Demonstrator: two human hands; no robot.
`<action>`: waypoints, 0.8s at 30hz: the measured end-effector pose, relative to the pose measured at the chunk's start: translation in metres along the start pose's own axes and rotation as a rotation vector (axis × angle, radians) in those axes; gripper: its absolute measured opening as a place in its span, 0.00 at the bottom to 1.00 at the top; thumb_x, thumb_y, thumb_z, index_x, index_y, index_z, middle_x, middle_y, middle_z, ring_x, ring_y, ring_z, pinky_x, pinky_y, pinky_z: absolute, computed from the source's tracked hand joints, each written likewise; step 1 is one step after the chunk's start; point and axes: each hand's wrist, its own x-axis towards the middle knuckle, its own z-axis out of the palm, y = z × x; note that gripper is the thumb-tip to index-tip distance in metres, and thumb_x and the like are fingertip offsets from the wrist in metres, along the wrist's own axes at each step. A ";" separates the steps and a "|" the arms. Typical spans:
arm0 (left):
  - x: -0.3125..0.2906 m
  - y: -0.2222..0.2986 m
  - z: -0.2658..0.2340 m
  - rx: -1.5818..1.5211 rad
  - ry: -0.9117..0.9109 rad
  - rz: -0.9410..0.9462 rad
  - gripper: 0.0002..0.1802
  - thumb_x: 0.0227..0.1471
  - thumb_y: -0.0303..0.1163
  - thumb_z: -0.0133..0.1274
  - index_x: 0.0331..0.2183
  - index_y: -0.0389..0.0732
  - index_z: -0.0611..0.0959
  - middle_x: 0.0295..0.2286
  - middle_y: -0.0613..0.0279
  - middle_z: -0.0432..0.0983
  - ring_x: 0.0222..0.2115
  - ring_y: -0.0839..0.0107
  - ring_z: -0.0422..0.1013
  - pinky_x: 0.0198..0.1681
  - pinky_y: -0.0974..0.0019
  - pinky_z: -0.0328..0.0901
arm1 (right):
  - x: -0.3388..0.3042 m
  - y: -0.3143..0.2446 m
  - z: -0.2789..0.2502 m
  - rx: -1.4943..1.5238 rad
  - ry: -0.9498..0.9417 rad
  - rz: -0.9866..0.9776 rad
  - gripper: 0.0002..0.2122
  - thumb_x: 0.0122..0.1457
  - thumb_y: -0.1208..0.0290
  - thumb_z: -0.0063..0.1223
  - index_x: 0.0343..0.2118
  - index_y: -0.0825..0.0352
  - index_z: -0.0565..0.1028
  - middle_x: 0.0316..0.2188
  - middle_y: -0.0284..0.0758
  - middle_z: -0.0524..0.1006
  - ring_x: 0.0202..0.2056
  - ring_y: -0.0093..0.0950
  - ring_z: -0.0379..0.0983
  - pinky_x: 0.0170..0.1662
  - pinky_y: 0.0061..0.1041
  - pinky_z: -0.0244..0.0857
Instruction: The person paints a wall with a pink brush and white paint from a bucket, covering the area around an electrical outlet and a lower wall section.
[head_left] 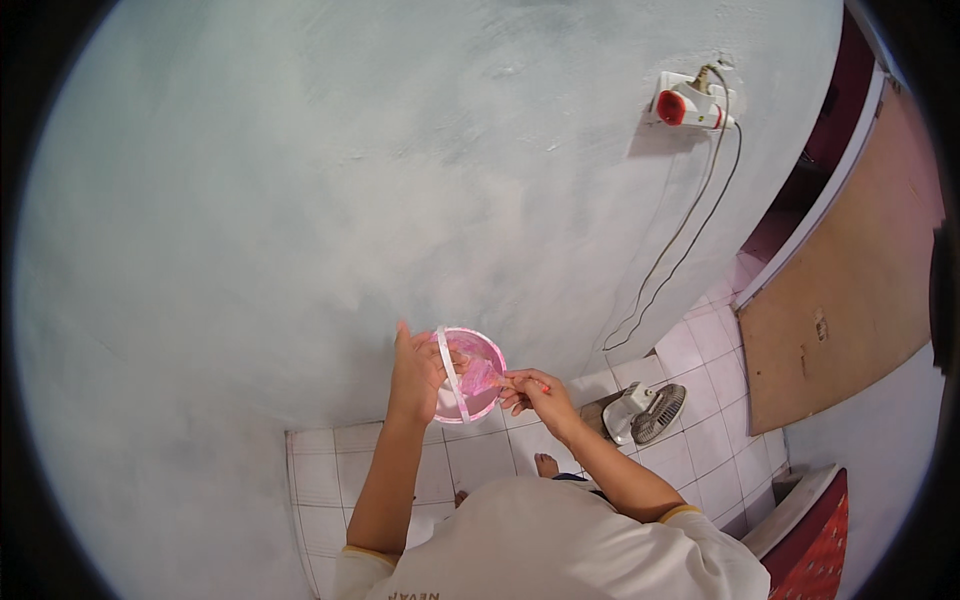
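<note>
A small pink bucket [490, 345] with a white strap-like handle [453, 376] is in front of my body, close to the wall. My left hand [412, 372] carries it at its left side, the fingers passing under the handle and over the opening while the thumb sticks up. From the right, my right hand [537, 395] grips a slim tool with a red end. The tool's pink-smeared flat part [483, 376] lies over the bucket opening, near my left fingertips. Its exact kind is hard to make out. What the bucket contains is mostly hidden.
Ahead is a pale blue-grey wall [300, 200] with patchy colour. A socket with a plugged-in white and red device [683, 108] and a dangling cord [655, 275] is at the upper right. A fan [645, 412] stands on white floor tiles [700, 420]; a brown door panel [850, 270] is farther right.
</note>
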 end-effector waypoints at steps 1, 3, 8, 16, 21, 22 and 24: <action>-0.002 -0.001 0.002 -0.003 0.013 -0.004 0.45 0.62 0.60 0.30 0.57 0.23 0.49 0.35 0.40 0.68 0.31 0.55 0.72 0.37 0.53 0.70 | -0.005 -0.002 0.001 -0.013 0.006 0.000 0.13 0.63 0.73 0.40 0.46 0.74 0.69 0.37 0.43 0.79 0.32 0.29 0.77 0.33 0.25 0.70; -0.003 0.000 0.006 -0.003 0.000 -0.004 0.46 0.62 0.60 0.30 0.57 0.23 0.49 0.35 0.40 0.68 0.32 0.55 0.72 0.38 0.53 0.70 | -0.010 -0.004 0.000 0.002 0.023 -0.032 0.12 0.63 0.73 0.40 0.46 0.74 0.69 0.38 0.43 0.79 0.32 0.29 0.77 0.33 0.26 0.71; -0.005 -0.005 0.012 -0.015 -0.035 -0.009 0.47 0.62 0.61 0.30 0.58 0.22 0.48 0.36 0.40 0.68 0.34 0.55 0.72 0.39 0.54 0.69 | -0.019 0.000 -0.012 0.082 0.050 -0.080 0.11 0.63 0.73 0.39 0.43 0.73 0.69 0.40 0.45 0.79 0.33 0.30 0.77 0.34 0.27 0.71; -0.009 -0.012 0.028 -0.025 -0.064 -0.033 0.48 0.62 0.59 0.26 0.60 0.21 0.43 0.38 0.37 0.68 0.37 0.52 0.71 0.43 0.52 0.68 | -0.041 -0.008 -0.016 0.075 0.095 -0.122 0.14 0.62 0.73 0.38 0.46 0.76 0.71 0.37 0.44 0.79 0.32 0.29 0.77 0.36 0.26 0.71; -0.008 -0.014 0.035 -0.012 -0.078 -0.050 0.48 0.63 0.59 0.25 0.60 0.20 0.41 0.40 0.35 0.67 0.38 0.52 0.71 0.44 0.52 0.67 | -0.048 -0.003 -0.021 0.121 0.137 -0.151 0.16 0.62 0.73 0.38 0.47 0.77 0.71 0.38 0.44 0.79 0.32 0.29 0.76 0.37 0.26 0.71; -0.009 -0.013 0.038 -0.010 -0.087 -0.045 0.48 0.63 0.59 0.25 0.60 0.20 0.41 0.40 0.35 0.67 0.39 0.52 0.71 0.44 0.52 0.67 | -0.049 -0.005 -0.021 0.120 0.158 -0.172 0.15 0.62 0.73 0.38 0.46 0.77 0.71 0.38 0.44 0.79 0.32 0.29 0.76 0.37 0.27 0.71; -0.014 -0.010 0.043 -0.006 -0.078 -0.049 0.48 0.63 0.59 0.25 0.60 0.20 0.41 0.40 0.35 0.67 0.38 0.52 0.71 0.44 0.52 0.67 | -0.050 -0.004 -0.022 0.140 0.177 -0.164 0.15 0.62 0.73 0.38 0.46 0.78 0.70 0.38 0.44 0.78 0.32 0.29 0.76 0.37 0.27 0.71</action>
